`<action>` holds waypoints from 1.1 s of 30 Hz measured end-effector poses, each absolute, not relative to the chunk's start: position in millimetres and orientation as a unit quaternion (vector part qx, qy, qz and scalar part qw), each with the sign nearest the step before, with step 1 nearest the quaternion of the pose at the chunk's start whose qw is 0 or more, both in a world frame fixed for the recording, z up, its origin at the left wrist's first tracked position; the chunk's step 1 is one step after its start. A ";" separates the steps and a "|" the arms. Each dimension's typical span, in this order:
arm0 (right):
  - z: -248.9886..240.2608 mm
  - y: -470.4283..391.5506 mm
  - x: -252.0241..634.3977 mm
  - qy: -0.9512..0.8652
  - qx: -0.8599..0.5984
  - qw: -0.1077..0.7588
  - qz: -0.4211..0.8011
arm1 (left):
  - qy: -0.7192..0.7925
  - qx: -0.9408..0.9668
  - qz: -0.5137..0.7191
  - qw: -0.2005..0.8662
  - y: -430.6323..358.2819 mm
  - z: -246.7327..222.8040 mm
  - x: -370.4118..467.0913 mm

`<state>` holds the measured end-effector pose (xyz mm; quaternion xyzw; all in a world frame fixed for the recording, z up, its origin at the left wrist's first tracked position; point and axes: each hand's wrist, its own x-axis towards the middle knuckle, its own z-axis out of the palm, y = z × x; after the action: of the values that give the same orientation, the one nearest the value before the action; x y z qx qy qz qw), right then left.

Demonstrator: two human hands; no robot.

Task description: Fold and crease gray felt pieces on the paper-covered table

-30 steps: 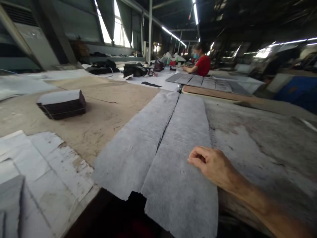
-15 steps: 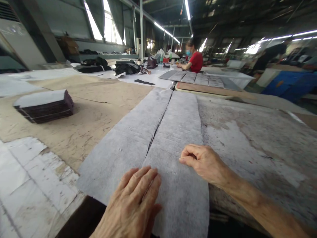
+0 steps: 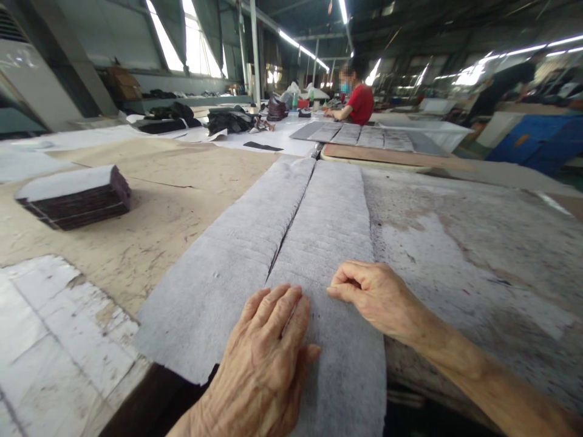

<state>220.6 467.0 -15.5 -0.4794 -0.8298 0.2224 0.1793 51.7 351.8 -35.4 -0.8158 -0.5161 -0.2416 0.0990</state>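
Note:
Two long grey strips of felt-like fabric lie side by side in front of me, the left strip (image 3: 214,255) and the right strip (image 3: 332,212). A dark, narrow gap runs between them and closes near my fingertips. My left hand (image 3: 268,358) rests flat near the end of this gap, fingers stretched out and thumb apart. Over the right strip my right hand (image 3: 378,297) is closed, thumb and forefinger pinched together. Whatever its fingertips hold, if anything, is too small to make out.
A stack of dark pieces with a pale top (image 3: 75,194) sits on brown paper (image 3: 182,212) at left. Beyond are black fabric bundles (image 3: 230,119) and a grey board (image 3: 300,130) with panels. A person in a red top (image 3: 362,106) works there. Blue bins (image 3: 532,142) stand right.
My left hand has slid forward and slightly right over the fabric, its thumb now further out. My right hand stays pinched in nearly the same place. The view has shifted slightly.

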 end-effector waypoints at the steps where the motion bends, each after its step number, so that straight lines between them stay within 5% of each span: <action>1: -15.4 467.3 220.7 -0.830 -0.480 0.176 0.224 | -0.516 -0.816 -0.242 0.096 352.2 -35.8 52.2; 17: -14.4 465.5 217.8 -0.840 -0.480 0.170 0.188 | -0.529 -0.809 -0.242 0.080 359.0 -42.0 55.4; 23: -14.7 452.0 228.5 -0.843 -0.485 0.219 0.082 | -0.520 -0.810 -0.238 0.126 362.7 -49.0 55.1; 33: -13.9 450.1 253.4 -0.830 -0.488 0.260 0.078 | -0.506 -0.817 -0.222 0.165 361.1 -52.9 50.9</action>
<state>253.4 450.1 -13.9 -0.4877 -0.8298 0.0783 0.2598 50.9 361.1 -52.9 -0.8170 -0.5058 -0.2225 0.1650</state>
